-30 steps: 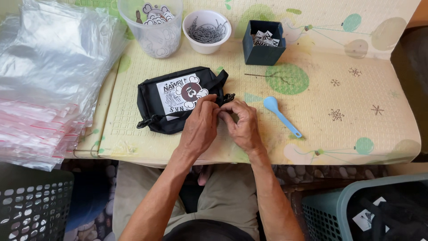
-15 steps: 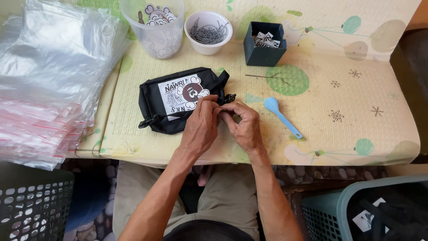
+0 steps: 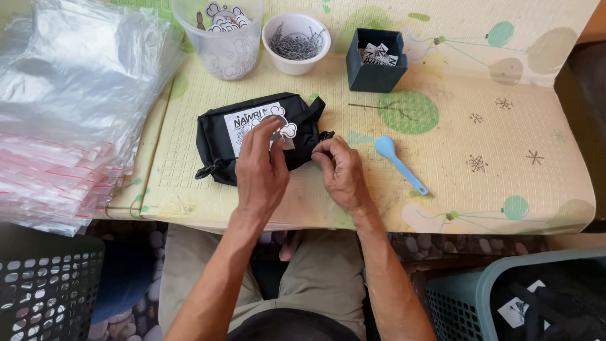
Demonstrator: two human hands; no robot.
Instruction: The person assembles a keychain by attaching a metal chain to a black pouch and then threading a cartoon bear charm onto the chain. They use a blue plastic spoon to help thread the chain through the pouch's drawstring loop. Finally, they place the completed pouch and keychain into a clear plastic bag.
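A small black pouch (image 3: pixel 218 136) with a white printed label lies on the pale yellow mat (image 3: pixel 480 126). My left hand (image 3: pixel 260 169) rests on the pouch, fingers spread and touching a white cloud-shaped tag (image 3: pixel 285 128) on its front. My right hand (image 3: pixel 341 172) pinches the pouch's right end near the strap buckle, fingers curled on the fabric.
A clear cup of cut-out tags (image 3: pixel 221 35), a white bowl of metal pins (image 3: pixel 295 43) and a dark blue box of tags (image 3: pixel 375 60) stand at the back. A blue spoon (image 3: pixel 399 163) lies to the right. Clear plastic bags (image 3: pixel 63 107) pile at left. Baskets (image 3: pixel 517 303) flank my knees.
My left hand has opened and slid up onto the pouch's front, onto the white tag. The right hand stays at the pouch's right end.
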